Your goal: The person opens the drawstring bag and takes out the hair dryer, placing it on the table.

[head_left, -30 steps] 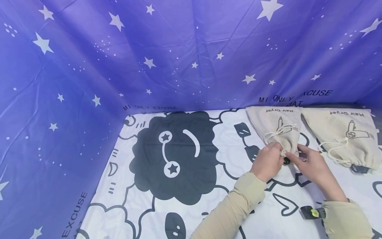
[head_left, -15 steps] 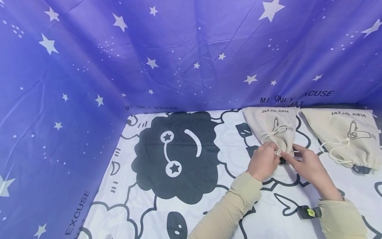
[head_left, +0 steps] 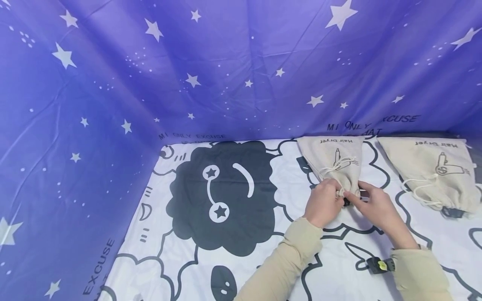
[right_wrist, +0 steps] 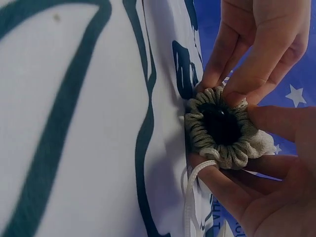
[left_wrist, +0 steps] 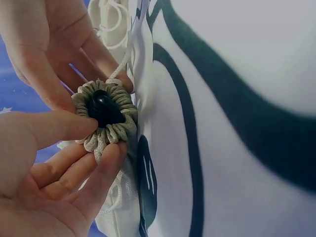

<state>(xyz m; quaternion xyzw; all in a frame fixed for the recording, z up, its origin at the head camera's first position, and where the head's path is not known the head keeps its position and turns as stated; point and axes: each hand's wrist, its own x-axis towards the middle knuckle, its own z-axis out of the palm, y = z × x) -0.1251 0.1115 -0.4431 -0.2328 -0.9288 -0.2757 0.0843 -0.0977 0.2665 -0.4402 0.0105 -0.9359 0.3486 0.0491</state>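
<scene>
A beige drawstring bag (head_left: 348, 156) printed "Hair Dryer" lies on the cloth in the head view, its mouth toward me. My left hand (head_left: 322, 203) pinches the left side of the gathered mouth. On the opposite side, my right hand (head_left: 378, 211) holds the same mouth between thumb and fingers. Both wrist views look into the ruffled opening (left_wrist: 127, 106), drawn in around a glossy black thing (left_wrist: 105, 109) whose kind is hidden inside. A white drawstring (right_wrist: 192, 185) hangs from the rim in the right wrist view.
A second "Hair Dryer" bag (head_left: 404, 161) lies to the right, a dark end (head_left: 453, 212) poking from its mouth. White cloth (head_left: 339, 276) with black cartoon drawings covers the surface. A purple star-printed curtain (head_left: 222, 100) rises behind and at left.
Both hands and the gripped bag have shifted left along the cloth, widening the gap to the second bag. The hold on the bag's mouth looks the same.
</scene>
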